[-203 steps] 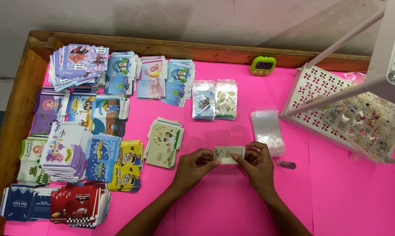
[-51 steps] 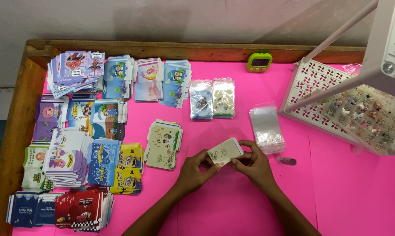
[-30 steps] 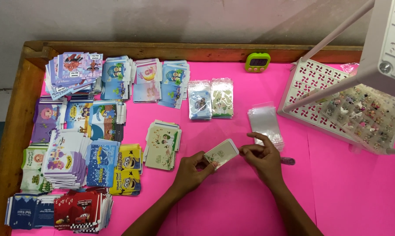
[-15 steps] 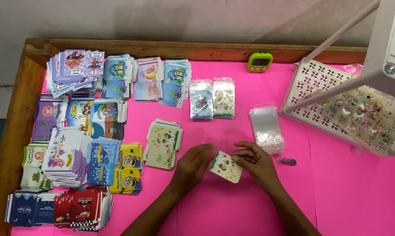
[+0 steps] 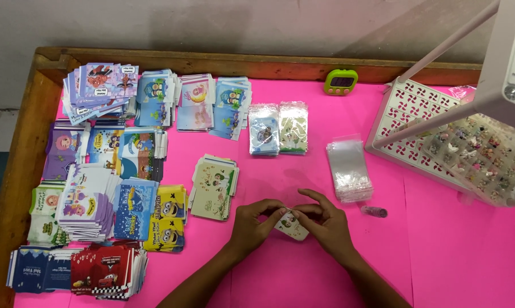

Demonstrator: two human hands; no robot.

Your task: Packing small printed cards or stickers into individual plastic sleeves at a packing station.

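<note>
Both hands are working one small cream card (image 5: 292, 223) low over the pink table cover (image 5: 451, 256), just in front of the person. Left hand (image 5: 253, 223) is pinching the card's left end with fingertips curled in; right hand (image 5: 325, 223) is gripping the right end, thumb and forefinger closing over the top edge, the other fingers bent. The card looks tilted, its lower corner pointing toward the person; whether a clear sleeve is already round it is too small to tell. A stack of clear plastic sleeves (image 5: 349, 170) is lying just beyond the right hand, with a small dark capsule-like item (image 5: 374, 211) beside it. A stack of cream cards (image 5: 214, 181) is sitting left of the left hand, and two bagged stacks (image 5: 278, 128) are lying farther back. Many coloured card piles (image 5: 100, 171) are filling the left side; a green timer (image 5: 340, 81) is standing at the far edge, and a white perforated tray (image 5: 426, 128) is sitting to the right. Judging by this, the step in hand is packing or closing up a single card; the next move probably calls for holding the edges square and pressing them flat without creasing.
</note>
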